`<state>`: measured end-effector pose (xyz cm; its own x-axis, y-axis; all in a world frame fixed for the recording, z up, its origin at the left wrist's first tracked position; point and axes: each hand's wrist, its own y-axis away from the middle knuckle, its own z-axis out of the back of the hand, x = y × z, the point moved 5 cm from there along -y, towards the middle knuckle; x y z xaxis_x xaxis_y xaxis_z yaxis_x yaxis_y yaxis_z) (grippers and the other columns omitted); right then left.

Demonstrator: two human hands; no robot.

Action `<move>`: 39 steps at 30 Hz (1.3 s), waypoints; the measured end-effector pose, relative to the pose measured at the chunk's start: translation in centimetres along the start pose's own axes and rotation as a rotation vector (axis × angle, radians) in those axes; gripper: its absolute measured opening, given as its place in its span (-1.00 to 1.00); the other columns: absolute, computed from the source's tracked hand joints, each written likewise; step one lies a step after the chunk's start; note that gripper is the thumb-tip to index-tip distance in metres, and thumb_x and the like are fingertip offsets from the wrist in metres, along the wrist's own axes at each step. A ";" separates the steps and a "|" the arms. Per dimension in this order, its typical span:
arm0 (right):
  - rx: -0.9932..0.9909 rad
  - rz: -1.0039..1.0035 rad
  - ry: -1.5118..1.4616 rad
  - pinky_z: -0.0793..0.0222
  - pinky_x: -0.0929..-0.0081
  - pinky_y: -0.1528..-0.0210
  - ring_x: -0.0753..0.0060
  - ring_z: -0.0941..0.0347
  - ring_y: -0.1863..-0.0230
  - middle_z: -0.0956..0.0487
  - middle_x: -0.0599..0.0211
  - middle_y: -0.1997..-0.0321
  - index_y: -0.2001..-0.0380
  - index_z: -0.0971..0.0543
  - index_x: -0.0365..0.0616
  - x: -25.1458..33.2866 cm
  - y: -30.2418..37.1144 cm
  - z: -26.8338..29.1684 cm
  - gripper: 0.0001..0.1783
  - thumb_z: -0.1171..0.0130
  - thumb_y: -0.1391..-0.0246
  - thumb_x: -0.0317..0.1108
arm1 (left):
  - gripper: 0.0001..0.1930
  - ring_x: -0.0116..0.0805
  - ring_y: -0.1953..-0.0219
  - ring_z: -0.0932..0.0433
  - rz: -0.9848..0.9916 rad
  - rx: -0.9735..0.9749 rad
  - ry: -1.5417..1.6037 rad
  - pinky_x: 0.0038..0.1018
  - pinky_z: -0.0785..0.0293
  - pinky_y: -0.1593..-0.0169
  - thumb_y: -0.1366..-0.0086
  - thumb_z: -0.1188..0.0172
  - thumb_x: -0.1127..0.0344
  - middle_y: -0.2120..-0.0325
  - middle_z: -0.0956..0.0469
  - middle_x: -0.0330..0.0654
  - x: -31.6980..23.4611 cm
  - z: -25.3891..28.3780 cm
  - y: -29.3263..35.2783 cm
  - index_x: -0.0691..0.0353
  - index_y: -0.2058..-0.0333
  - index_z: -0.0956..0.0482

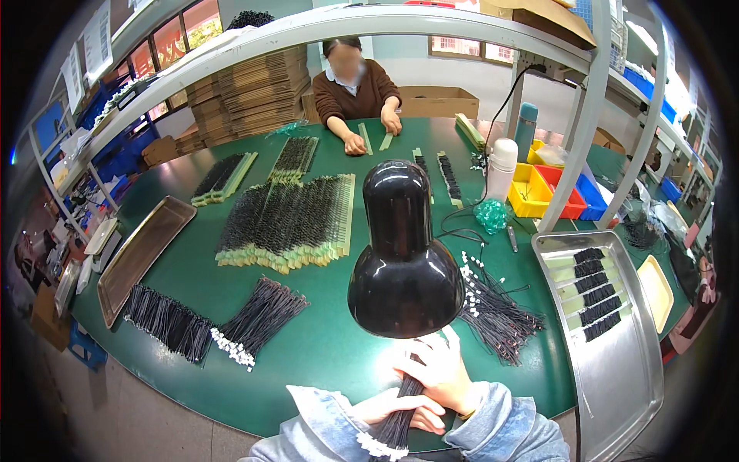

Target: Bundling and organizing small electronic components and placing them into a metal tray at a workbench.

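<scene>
I see left hand (400,410) and right hand (440,373) both gripping black wire bundle (396,427) | black lamp shade (406,262) hides table (323,354) centre | yellow bins (527,189) upper right.

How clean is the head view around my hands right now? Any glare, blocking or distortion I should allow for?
In the head view, the black lamp shade blocks the middle and cuts off the top of the right hand; its dome shows small glare spots. The left hand on the black wire bundle is lit and sharp. The fisheye bends the green table edge, the corners go black, and the face opposite is blurred.
</scene>
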<state>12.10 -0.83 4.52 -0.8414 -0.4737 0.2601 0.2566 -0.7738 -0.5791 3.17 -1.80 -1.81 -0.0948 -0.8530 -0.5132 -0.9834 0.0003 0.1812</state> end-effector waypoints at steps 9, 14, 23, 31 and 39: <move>-0.296 -0.746 -1.006 -0.22 0.58 0.13 0.46 -0.26 0.17 -0.32 0.25 0.15 0.02 -0.24 -0.21 -5.5 1.1 -2.3 -0.44 -0.07 0.20 -0.43 | -0.85 -0.38 0.76 -0.29 -0.265 -0.388 0.081 -0.42 -0.32 0.48 -0.23 0.12 0.30 0.83 -0.21 -0.27 -2.3 2.6 -0.9 0.22 0.48 -0.28; -0.101 -1.048 -1.965 -0.28 0.78 0.38 0.67 -0.34 0.37 -0.40 0.39 0.25 0.08 -0.28 -0.21 -3.3 1.3 -5.3 -0.65 0.05 0.01 -0.47 | -0.85 -0.31 0.66 -0.38 -0.321 -0.375 -0.006 -0.41 -0.35 0.43 -0.21 0.11 0.29 0.75 -0.31 -0.18 -2.3 2.8 -1.0 0.25 0.40 -0.30; -0.154 -0.942 -1.508 -0.31 0.67 0.33 0.65 -0.34 0.43 -0.46 0.37 0.37 0.29 -0.40 -0.30 -3.1 0.7 -3.4 -0.81 0.00 0.00 -0.45 | -0.71 -0.19 0.50 -0.49 -0.293 -0.454 0.109 -0.33 -0.48 0.38 -0.21 0.11 0.19 0.51 -0.44 -0.06 -1.8 3.6 -0.4 0.36 0.33 -0.32; -0.197 -0.945 -1.364 -0.23 0.67 0.24 0.66 -0.31 0.33 -0.45 0.37 0.38 0.28 -0.40 -0.30 -4.6 2.5 -4.6 -0.80 0.05 -0.02 -0.42 | -0.66 -0.16 0.54 -0.49 -0.408 -0.442 0.185 -0.33 -0.48 0.45 -0.24 0.20 0.15 0.50 -0.45 0.04 -2.0 3.7 -0.5 0.36 0.25 -0.31; -0.131 -0.918 -1.422 -0.13 0.58 0.02 0.56 -0.27 0.11 -0.41 0.30 0.16 0.15 -0.35 -0.32 -4.3 2.2 -4.6 -0.70 0.10 -0.05 -0.40 | -0.73 -0.21 0.59 -0.48 -0.445 -0.521 0.104 -0.35 -0.47 0.49 -0.21 0.10 0.27 0.49 -0.45 0.03 -2.3 4.2 0.0 0.40 0.24 -0.29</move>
<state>14.13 1.45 -1.48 0.3992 0.0467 0.9157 -0.1358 -0.9847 0.1094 2.71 2.30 -4.13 0.3413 -0.7594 -0.5540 -0.7203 -0.5899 0.3648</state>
